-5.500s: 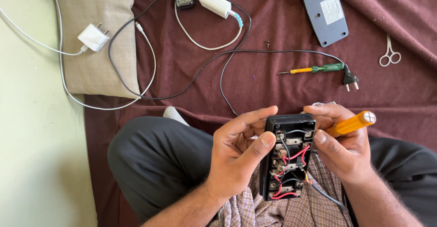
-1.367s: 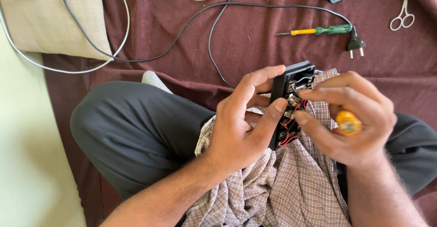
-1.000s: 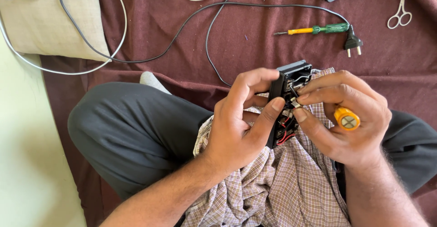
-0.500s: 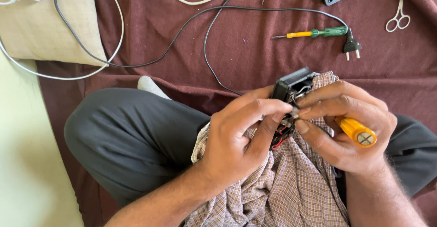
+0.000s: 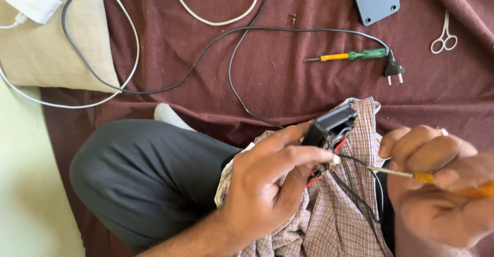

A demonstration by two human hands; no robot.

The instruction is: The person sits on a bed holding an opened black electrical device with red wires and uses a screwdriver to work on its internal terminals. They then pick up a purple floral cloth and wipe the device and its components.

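We are gripping the opened black plastic adapter casing [image 5: 329,128] (red wires showing) in our left hand [image 5: 267,195], fingers clenched, while our right hand [image 5: 437,185] is grasping the orange-handled screwdriver [image 5: 437,177], needing careful tip alignment.

Left hand [image 5: 267,195] gripping open adapter case [image 5: 329,128] over lap; right hand [image 5: 442,185] just right, holding screwdriver [image 5: 411,174], tip toward case. Beyond on cloth [image 5: 206,56]: second screwdriver [image 5: 350,56], plug [image 5: 393,70], scissors [image 5: 443,34] far right. Charger [image 5: 32,0] on pillow [image 5: 56,56], far left.
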